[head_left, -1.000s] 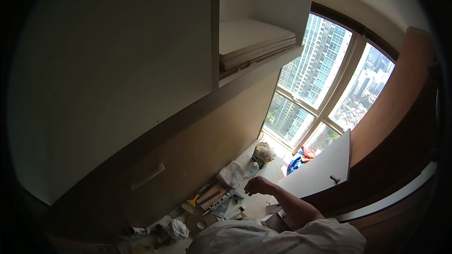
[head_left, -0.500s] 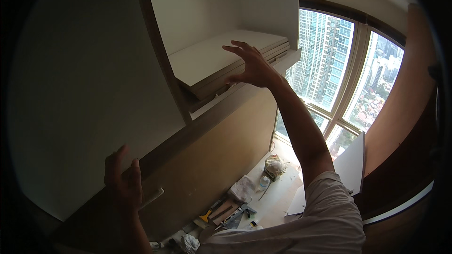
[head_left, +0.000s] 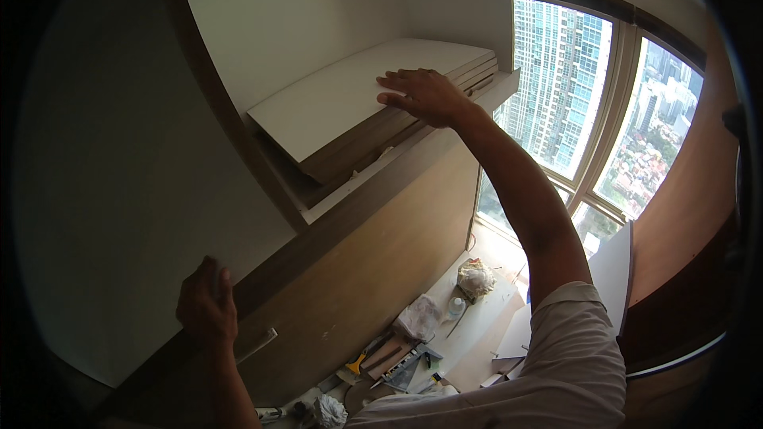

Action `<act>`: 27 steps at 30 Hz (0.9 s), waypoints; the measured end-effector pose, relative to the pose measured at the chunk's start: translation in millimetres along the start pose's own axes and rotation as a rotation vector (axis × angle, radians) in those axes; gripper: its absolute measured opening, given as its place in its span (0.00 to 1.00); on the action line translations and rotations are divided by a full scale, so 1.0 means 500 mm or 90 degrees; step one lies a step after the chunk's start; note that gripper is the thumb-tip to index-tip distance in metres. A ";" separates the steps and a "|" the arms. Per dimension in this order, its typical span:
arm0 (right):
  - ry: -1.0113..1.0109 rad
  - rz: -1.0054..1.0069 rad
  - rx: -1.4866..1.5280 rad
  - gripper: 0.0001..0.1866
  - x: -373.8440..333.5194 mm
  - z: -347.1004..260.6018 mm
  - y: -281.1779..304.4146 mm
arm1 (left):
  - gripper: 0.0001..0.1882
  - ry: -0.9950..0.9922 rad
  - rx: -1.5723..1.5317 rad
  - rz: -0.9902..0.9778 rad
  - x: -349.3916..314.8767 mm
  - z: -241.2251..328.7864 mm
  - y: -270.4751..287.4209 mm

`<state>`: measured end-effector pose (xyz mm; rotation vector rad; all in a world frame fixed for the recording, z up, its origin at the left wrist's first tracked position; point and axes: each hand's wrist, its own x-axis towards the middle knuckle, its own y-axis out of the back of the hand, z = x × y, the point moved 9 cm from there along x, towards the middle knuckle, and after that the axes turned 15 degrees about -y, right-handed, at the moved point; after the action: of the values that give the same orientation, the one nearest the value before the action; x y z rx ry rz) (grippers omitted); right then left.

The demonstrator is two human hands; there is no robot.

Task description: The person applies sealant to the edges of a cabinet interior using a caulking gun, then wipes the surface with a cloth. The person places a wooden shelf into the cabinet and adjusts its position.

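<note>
A stack of flat boards with a white top board (head_left: 362,87) lies inside an open cabinet compartment. The top board's near-left end sticks out past the boards beneath. My right hand (head_left: 425,97) is over the front edge of that board, fingers stretched out and thumb apart; whether it presses on it is hard to tell. On the lower left, my left hand (head_left: 208,306) is raised beside the cabinet's dark lower edge (head_left: 274,274), its fingers bent and apart from the thumb. Nothing shows in either hand.
Below the cabinet face, a white surface holds a yellow-handled scraper (head_left: 355,364), a cloth (head_left: 419,318), a clear bottle (head_left: 456,307) and a crumpled bag (head_left: 477,280). A metal handle (head_left: 258,344) juts from the brown panel (head_left: 350,290). Tall windows (head_left: 556,87) stand at right; a white panel (head_left: 608,270) leans nearby.
My right hand has come down nearer the top board, its fingers flatter. The top board now juts farther out at its left end. My left hand's fingers are more bent, and the view has shifted.
</note>
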<state>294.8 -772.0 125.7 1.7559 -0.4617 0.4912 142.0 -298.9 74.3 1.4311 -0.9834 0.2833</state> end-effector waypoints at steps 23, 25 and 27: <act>-0.457 -0.194 1.198 0.48 -0.195 0.058 -0.042 | 0.22 0.047 -0.049 0.009 -0.005 0.014 0.010; -0.414 -0.178 1.143 0.41 -0.164 0.046 -0.037 | 0.21 0.038 -0.074 0.016 -0.007 0.015 0.014; -0.439 -0.147 1.115 0.34 -0.150 0.050 -0.041 | 0.20 0.036 -0.083 0.017 -0.009 0.014 0.017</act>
<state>245.9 -787.8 62.2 3.6608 -0.2164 -0.0353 130.6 -302.0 76.0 1.2861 -0.9585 0.2734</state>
